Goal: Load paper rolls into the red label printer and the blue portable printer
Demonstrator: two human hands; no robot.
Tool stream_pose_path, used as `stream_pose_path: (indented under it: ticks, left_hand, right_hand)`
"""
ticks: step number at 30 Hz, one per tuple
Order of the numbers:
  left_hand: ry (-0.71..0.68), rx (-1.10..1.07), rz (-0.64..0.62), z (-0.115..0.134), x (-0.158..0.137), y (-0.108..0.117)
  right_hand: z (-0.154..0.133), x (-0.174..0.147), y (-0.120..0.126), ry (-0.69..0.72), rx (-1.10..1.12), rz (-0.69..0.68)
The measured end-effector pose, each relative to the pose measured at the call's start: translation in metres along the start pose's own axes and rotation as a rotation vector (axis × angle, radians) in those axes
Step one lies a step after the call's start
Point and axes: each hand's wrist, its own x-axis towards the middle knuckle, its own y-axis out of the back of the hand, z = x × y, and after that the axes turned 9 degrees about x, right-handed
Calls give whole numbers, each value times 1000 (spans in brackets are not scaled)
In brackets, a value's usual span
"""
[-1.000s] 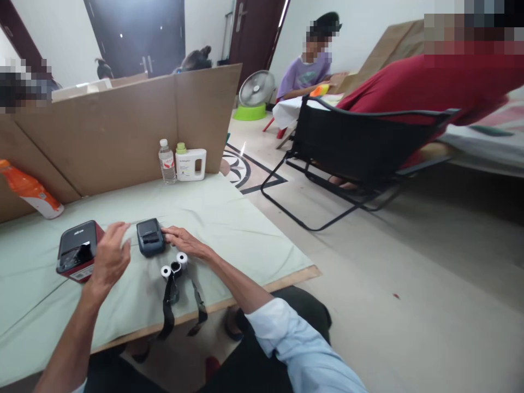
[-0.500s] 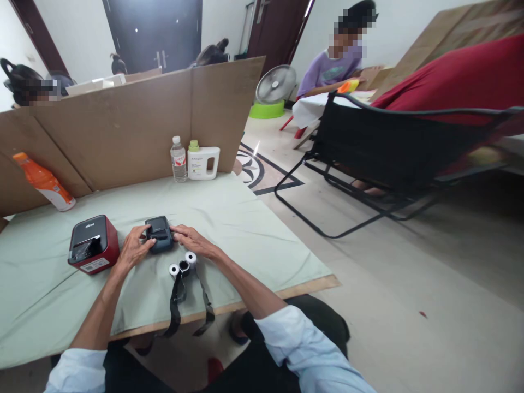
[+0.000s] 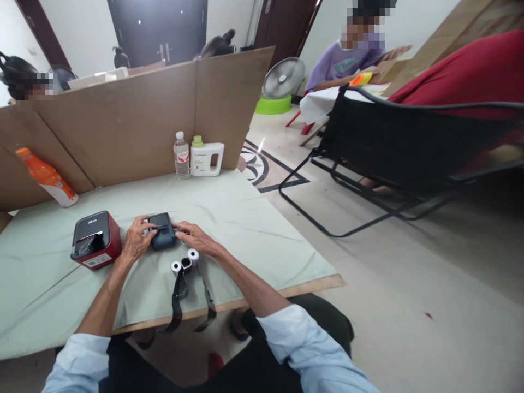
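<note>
A small dark blue-black box-shaped device, which looks like a portable printer [image 3: 163,238], lies on the cloth between my hands. My left hand [image 3: 137,238] grips its left side, with thumb and fingers at the top face. At its right edge my right hand [image 3: 193,236] has its fingers pressed against the side. Just in front of the device stand two white paper rolls [image 3: 193,255] and a black ring-like roll [image 3: 186,264] between them. Black strips [image 3: 177,305] trail from the rolls over the table's front edge. A larger red and black printer [image 3: 96,240] sits left of my left hand.
An orange bottle [image 3: 46,177] leans at the back left of the cloth-covered table [image 3: 262,240]. A water bottle [image 3: 181,155] and a white jug [image 3: 207,160] stand by the cardboard partition [image 3: 143,120]. To the right are a black folding chair [image 3: 393,147], a fan and a seated person.
My view has shifted slightly. Both hands stay at the device; the left fingers have moved a little on its top. The person in purple has raised a hand.
</note>
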Motion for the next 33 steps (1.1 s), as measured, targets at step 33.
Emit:
stream_pose_path:
  ticks: [33]
  left_hand:
    - [109,-185,-75,-8,-9,1]
  right_hand:
    - [-30,33,-3,198,-616,-44]
